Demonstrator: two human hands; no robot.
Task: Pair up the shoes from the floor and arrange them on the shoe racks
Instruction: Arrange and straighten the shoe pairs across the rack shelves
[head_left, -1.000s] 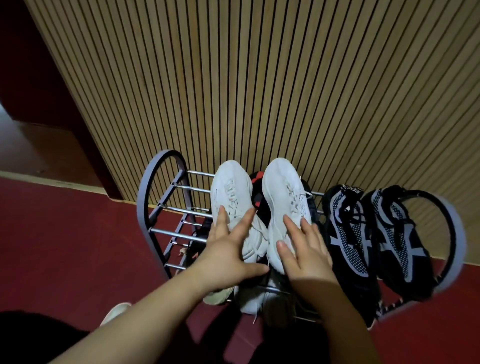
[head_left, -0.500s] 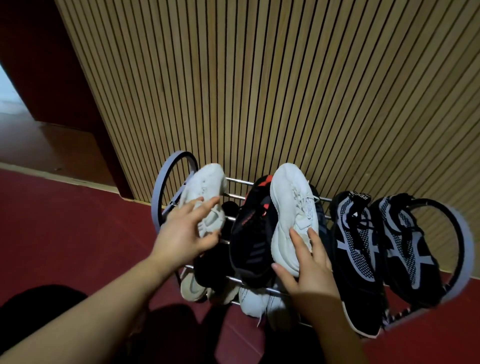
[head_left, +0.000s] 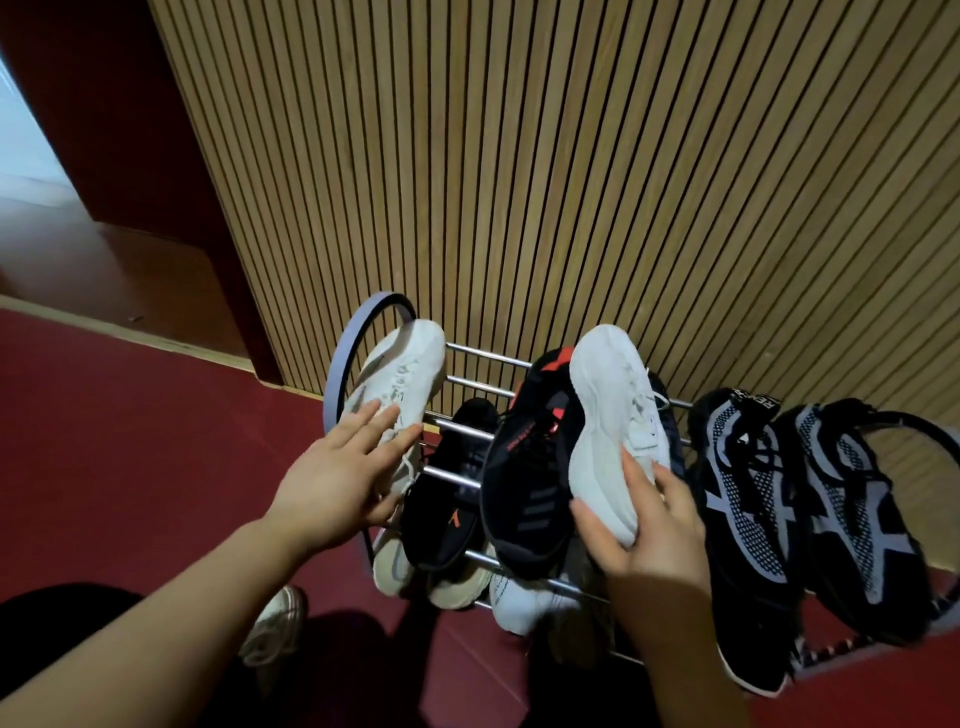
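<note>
Head view. A metal shoe rack (head_left: 467, 384) with looped ends is seen against a slatted wooden wall (head_left: 571, 182), standing on a red floor (head_left: 130, 441). A white shoe (head_left: 402, 379) is held tilted at the rack's left end by the left hand (head_left: 337, 480); the fingers (head_left: 374, 434) are laid flat and spread along its side, with the thumb curled beneath the heel. A second white shoe (head_left: 613, 410) is gripped at the heel by the right hand (head_left: 649, 525), thumb on one side and fingers on the other, toe pointed toward the wall. Between the two white shoes, a black-and-red shoe (head_left: 530, 467) lies on the top tier, just beside the second. Two black-and-grey knit shoes (head_left: 743, 483) are set side by side at the right end. On the lower tiers, a black shoe (head_left: 447, 499) and what appear to be pale shoes (head_left: 519, 603) are partly hidden. Another pale shoe (head_left: 272, 623) rests on the floor by the left forearm.
</note>
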